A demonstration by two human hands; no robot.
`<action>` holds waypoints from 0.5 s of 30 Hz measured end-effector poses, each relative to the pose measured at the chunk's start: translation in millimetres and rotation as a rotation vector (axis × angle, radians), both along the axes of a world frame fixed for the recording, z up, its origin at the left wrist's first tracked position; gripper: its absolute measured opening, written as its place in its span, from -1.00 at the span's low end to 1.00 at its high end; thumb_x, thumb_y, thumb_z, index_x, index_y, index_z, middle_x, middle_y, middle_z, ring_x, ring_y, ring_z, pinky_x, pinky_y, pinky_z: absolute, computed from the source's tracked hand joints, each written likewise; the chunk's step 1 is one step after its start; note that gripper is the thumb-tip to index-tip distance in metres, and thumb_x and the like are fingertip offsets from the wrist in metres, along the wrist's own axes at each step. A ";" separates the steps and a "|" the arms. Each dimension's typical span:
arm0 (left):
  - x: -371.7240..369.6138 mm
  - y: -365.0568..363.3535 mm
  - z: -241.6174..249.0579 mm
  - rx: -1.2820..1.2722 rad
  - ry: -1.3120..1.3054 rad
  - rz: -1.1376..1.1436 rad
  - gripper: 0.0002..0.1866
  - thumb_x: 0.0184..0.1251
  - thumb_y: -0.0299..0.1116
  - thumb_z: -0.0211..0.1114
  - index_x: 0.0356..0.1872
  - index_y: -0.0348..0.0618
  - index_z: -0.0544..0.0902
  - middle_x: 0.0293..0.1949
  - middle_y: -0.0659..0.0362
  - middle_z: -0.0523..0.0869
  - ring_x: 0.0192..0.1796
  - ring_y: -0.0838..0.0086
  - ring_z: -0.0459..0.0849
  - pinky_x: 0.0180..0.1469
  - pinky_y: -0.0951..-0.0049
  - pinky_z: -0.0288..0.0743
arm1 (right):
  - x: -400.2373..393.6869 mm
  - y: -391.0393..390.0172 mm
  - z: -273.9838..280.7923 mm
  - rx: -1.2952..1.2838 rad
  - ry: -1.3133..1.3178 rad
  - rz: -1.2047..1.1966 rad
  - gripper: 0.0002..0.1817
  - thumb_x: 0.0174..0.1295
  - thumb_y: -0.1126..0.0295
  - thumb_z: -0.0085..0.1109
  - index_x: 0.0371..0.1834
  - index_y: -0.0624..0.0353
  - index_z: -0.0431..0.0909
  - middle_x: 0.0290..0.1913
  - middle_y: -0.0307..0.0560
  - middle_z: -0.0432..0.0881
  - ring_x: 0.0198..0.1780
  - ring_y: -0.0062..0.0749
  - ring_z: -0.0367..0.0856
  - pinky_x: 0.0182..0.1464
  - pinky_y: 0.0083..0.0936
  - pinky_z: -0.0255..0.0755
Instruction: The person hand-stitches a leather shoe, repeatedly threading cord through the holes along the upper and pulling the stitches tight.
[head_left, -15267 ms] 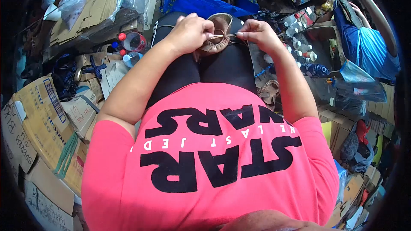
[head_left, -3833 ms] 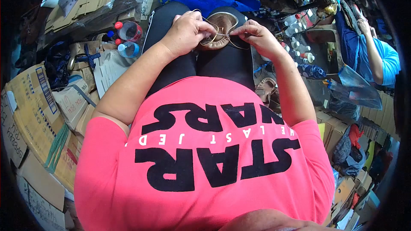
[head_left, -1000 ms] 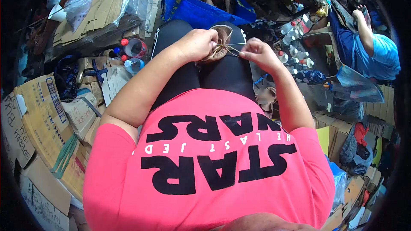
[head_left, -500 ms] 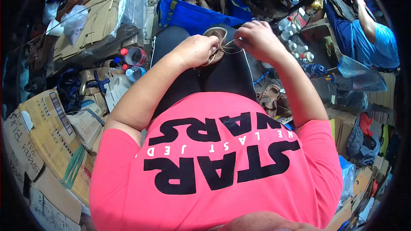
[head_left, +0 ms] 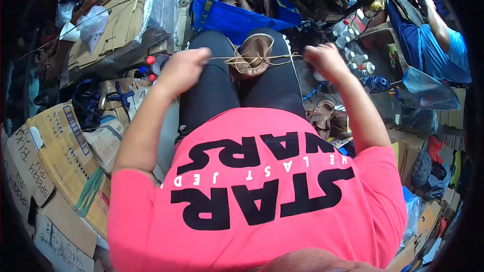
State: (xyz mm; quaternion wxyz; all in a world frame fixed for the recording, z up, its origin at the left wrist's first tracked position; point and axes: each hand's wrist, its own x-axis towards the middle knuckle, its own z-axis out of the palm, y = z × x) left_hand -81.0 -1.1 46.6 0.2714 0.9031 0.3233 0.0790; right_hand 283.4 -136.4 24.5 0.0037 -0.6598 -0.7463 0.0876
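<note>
A pink T-shirt point(head_left: 262, 191) with black lettering fills the near half of the view, and beyond it the person's black trousers point(head_left: 212, 90) run out to the knees. Flattened cardboard boxes point(head_left: 55, 156) lie stacked at the near left, with more cardboard point(head_left: 108, 25) and clear plastic sheeting at the far left. A blue bag point(head_left: 237, 15) holding shoes stands at the far middle, just past the knees. At the far right another person in a blue shirt point(head_left: 436, 53) sits bent over, and a cluster of small white bottles point(head_left: 355, 58) stands between that person and the right knee. A pair of plastic bottles with red caps point(head_left: 154, 63) lies left of the left thigh.

A brown leather shoe point(head_left: 253, 55) rests on the lap between the knees, opening upward. A thin tan lace point(head_left: 275, 58) crosses it in a taut line, knotted over the shoe. The left hand point(head_left: 182, 70) is out past the left thigh, its fingers clenched on the lace's left end. The right hand point(head_left: 326, 59) is out past the right knee, its fingers pinched on the right end. Both hands are well apart from the shoe. A brown sandal point(head_left: 322, 116) lies on the floor beside the right thigh.
</note>
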 end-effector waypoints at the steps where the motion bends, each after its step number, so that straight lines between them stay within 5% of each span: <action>1: -20.7 8.8 -9.9 -0.064 -0.132 0.093 -0.88 0.24 -0.46 0.14 -0.24 -0.19 0.59 -0.37 0.00 0.66 -0.29 0.25 0.66 -0.21 0.32 0.48 | 11.5 -6.4 1.1 -0.118 0.405 -0.270 -0.92 0.17 0.37 0.20 -0.30 0.06 0.54 -0.39 -0.29 0.58 -0.29 -0.47 0.51 -0.08 -0.46 0.30; 2: -28.6 11.4 4.2 -0.315 -0.158 0.213 -0.90 0.27 -0.43 0.20 -0.30 -0.25 0.61 -0.45 0.16 0.65 -0.35 0.56 0.58 -0.26 0.50 0.44 | 16.7 -10.8 5.1 -0.241 0.807 -0.537 -0.88 0.20 0.33 0.22 -0.26 0.08 0.58 -0.37 -0.34 0.57 -0.30 -0.60 0.47 -0.13 -0.54 0.30; 4: -20.7 12.6 24.9 -0.441 -0.408 0.214 -0.89 0.26 -0.44 0.24 -0.35 -0.28 0.63 -0.45 0.29 0.63 -0.34 0.71 0.50 -0.27 0.63 0.38 | 11.2 0.0 25.5 -0.067 1.152 -0.511 -0.79 0.20 0.28 0.26 -0.21 0.17 0.61 -0.35 -0.37 0.54 -0.27 -0.73 0.39 -0.18 -0.65 0.27; 8: 51.7 -12.1 64.6 -0.583 -0.801 -0.006 -0.92 0.29 -0.44 0.25 -0.38 -0.21 0.60 -0.39 0.25 0.64 -0.30 0.64 0.58 -0.22 0.61 0.45 | -45.7 44.0 37.4 0.148 1.805 -0.264 -0.77 0.22 0.28 0.24 -0.20 0.22 0.62 -0.21 -0.20 0.64 -0.16 -0.56 0.56 -0.02 -0.55 0.41; 10: 84.6 -31.7 61.5 -0.684 -0.919 -0.241 -0.88 0.36 -0.37 0.20 -0.35 -0.19 0.57 -0.36 0.20 0.65 -0.28 0.59 0.61 -0.19 0.60 0.48 | -87.5 51.8 51.6 0.114 1.975 -0.105 -0.76 0.35 0.24 0.08 -0.18 0.21 0.53 -0.21 -0.13 0.62 -0.21 -0.49 0.57 -0.02 -0.53 0.44; 12: 90.2 -48.5 59.7 -0.982 -0.756 -0.414 -0.82 0.42 -0.29 0.14 -0.33 -0.18 0.55 -0.37 0.19 0.64 -0.25 0.55 0.62 -0.16 0.55 0.49 | -101.0 44.7 53.1 -0.162 2.118 -0.028 -0.76 0.39 0.22 0.02 -0.25 0.18 0.48 -0.28 -0.16 0.58 -0.25 -0.51 0.54 -0.07 -0.53 0.44; 13: 84.2 -50.9 58.3 -1.167 -0.612 -0.437 -0.75 0.46 -0.22 0.08 -0.31 -0.18 0.54 -0.37 0.20 0.64 -0.22 0.54 0.61 -0.17 0.49 0.50 | -106.4 34.3 57.3 -0.124 1.965 -0.086 -0.74 0.40 0.19 0.00 -0.33 0.16 0.44 -0.36 -0.19 0.54 -0.32 -0.53 0.50 -0.18 -0.54 0.43; 14: 74.5 -53.0 60.4 -1.098 -0.372 -0.282 -0.78 0.39 -0.27 0.16 -0.34 -0.22 0.55 -0.39 0.15 0.64 -0.25 0.45 0.62 -0.22 0.42 0.49 | -97.9 22.9 62.1 -0.191 1.544 -0.113 -0.74 0.37 0.22 0.05 -0.29 0.21 0.47 -0.39 -0.17 0.55 -0.36 -0.51 0.49 -0.25 -0.50 0.42; 15: 63.4 -47.1 46.9 -0.611 -0.337 -0.321 -0.80 0.33 -0.29 0.21 -0.35 -0.24 0.57 -0.39 0.12 0.64 -0.28 0.40 0.62 -0.22 0.40 0.49 | -89.6 11.0 58.7 -0.167 1.130 -0.042 -0.75 0.35 0.23 0.07 -0.22 0.22 0.50 -0.40 -0.17 0.53 -0.33 -0.56 0.48 -0.23 -0.54 0.40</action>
